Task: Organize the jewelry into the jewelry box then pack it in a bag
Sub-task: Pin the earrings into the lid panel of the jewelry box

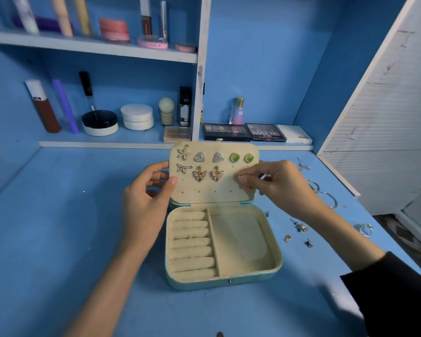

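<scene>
The box [253,271] sits open mid-way along the desk [58,227], lid [212,188] raised. The left hand [151,190] grips the lid's left edge. The right hand [275,183] pinches something tiny, perhaps an earring [239,176], at its right edge.

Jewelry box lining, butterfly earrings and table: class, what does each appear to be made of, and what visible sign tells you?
The jewelry box lining: soft cream fabric, likely velvet or suede-like; it looks matte, with padded rolls. The butterfly earrings: gold-toned metal, probably set with small clear stones; they glint. The table: probably hard board painted blue; smooth, with a faint sheen.
</scene>
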Tool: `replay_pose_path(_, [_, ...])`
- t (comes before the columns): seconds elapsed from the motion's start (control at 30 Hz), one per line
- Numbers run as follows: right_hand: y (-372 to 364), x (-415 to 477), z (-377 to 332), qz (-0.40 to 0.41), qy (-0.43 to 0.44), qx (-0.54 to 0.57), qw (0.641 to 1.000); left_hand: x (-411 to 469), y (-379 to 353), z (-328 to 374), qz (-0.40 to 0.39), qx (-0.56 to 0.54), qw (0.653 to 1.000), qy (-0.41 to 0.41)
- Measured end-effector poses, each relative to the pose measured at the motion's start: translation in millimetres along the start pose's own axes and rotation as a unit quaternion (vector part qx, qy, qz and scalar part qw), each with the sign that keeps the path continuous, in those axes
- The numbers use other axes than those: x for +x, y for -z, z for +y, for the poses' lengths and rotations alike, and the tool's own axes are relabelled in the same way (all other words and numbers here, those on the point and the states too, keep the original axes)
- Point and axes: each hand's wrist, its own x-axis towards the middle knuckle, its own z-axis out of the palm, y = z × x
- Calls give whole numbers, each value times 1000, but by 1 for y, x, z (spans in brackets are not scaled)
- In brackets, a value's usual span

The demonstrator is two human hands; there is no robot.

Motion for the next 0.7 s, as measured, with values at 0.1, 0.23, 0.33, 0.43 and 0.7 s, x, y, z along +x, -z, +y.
replay_pose_path(0.1, [-3, 3, -4, 26, 15, -27, 999, 0, -1, 1, 2, -2, 1000, 3])
replay_pose_path(0.23, [-5, 10, -8, 41, 0, -21, 999, 0, 0, 0, 1, -4, 1000, 6])
replay_pose_path(0.33, [-5, 13, -9, 35, -11, -28, 999, 0, 0, 0, -1, -6, 1000, 5])
replay_pose_path(0.43, [-4, 13, -10, 24, -22, -34, 999, 1, 0, 0, 3, -5, 1000, 4])
replay_pose_path(0.7, [-12, 12, -9, 100, -16, -62, 993, 0, -1, 2, 8, -7, 1000, 1])
